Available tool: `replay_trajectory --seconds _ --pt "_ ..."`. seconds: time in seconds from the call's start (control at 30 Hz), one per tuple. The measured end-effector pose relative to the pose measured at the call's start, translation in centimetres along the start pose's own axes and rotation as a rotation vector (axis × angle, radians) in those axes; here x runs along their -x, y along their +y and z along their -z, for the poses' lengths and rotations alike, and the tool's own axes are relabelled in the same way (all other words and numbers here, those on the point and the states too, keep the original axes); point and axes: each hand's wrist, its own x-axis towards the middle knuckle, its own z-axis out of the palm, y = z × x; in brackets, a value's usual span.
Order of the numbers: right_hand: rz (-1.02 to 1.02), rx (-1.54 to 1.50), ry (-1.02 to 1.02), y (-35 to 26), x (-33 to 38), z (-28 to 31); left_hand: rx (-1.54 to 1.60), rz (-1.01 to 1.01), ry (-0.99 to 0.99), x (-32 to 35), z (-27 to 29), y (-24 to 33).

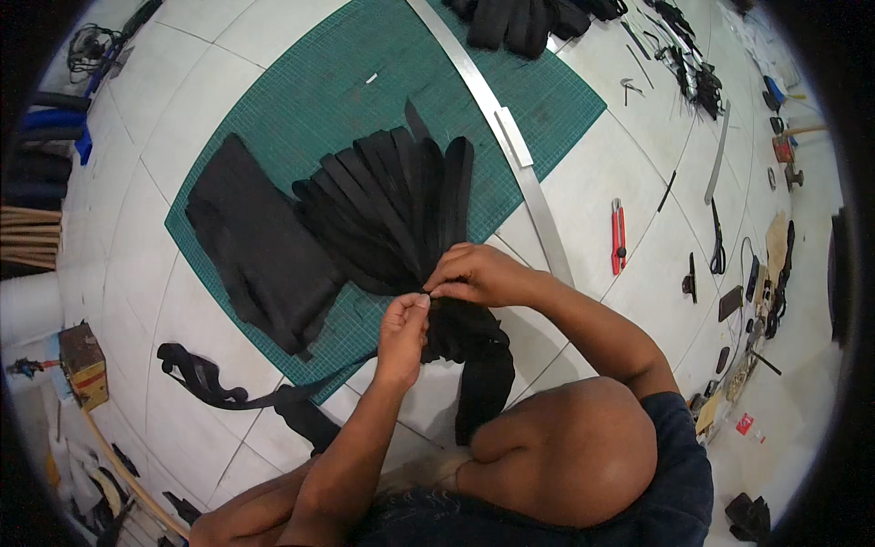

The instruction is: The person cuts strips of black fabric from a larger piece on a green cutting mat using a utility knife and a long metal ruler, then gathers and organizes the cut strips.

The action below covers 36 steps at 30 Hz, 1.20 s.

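Observation:
A bundle of black fabric strips (387, 201) fans out across the green cutting mat (301, 68), gathered together at its near end. At that gathered point my left hand (402, 333) pinches with thumb and finger. Beside it my right hand (478, 275) pinches too, its fingers curled over the base of the strips. The fingertips of both hands almost meet, and the exact bit of cloth between them is hard to make out. More black cloth (469, 337) hangs below my hands. To the left lies a folded black fabric piece (264, 246), and a long black strip (214, 387) trails over the tiles.
A long metal ruler (474, 87) crosses the mat's right side. On the tiles to the right lie a red utility knife (619, 237), black scissors (717, 239) and scattered tools. More black strips (519, 23) sit at the far edge. A cardboard box (84, 366) stands left.

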Motion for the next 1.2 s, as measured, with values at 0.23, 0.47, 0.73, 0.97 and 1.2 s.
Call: replay_trajectory --seconds 0.23,0.47,0.73,0.97,1.2 --pt "-0.275 0.211 0.012 0.9 3.0 2.0 -0.576 -0.167 0.129 0.8 3.1 -1.6" --pt "-0.257 0.349 0.068 -0.5 3.3 2.2 -0.972 -0.289 0.170 1.4 2.9 0.3" --pt "0.095 0.401 -0.185 -6.7 0.2 0.8 -0.815 -0.197 0.064 2.3 -0.4 5.5" --pt "0.078 0.274 -0.028 -5.5 -0.9 -0.4 -0.730 -0.398 -0.222 1.6 1.5 4.0" --pt "-0.119 -0.250 0.120 -2.0 -0.3 -3.8 -0.770 -0.534 -0.015 1.1 2.0 1.9"
